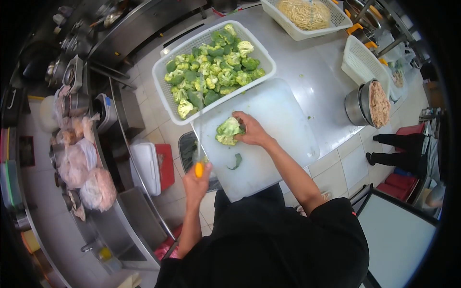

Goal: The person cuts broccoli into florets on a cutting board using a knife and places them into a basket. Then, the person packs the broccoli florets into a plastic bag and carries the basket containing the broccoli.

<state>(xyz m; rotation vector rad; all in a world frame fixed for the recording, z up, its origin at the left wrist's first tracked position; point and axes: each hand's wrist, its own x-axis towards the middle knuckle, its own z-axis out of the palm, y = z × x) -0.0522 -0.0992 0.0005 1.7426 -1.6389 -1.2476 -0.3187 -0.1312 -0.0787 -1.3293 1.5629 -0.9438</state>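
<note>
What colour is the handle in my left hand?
The handle is bright orange, seen best in the head view.

Single head-worn wide-angle view, from above the near edge of the table [312, 62], facing forward and steeply down, fairly near its top

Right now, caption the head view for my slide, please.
Left hand gripping an orange-handled knife, right hand holding a broccoli piece over a white cutting board.
</note>
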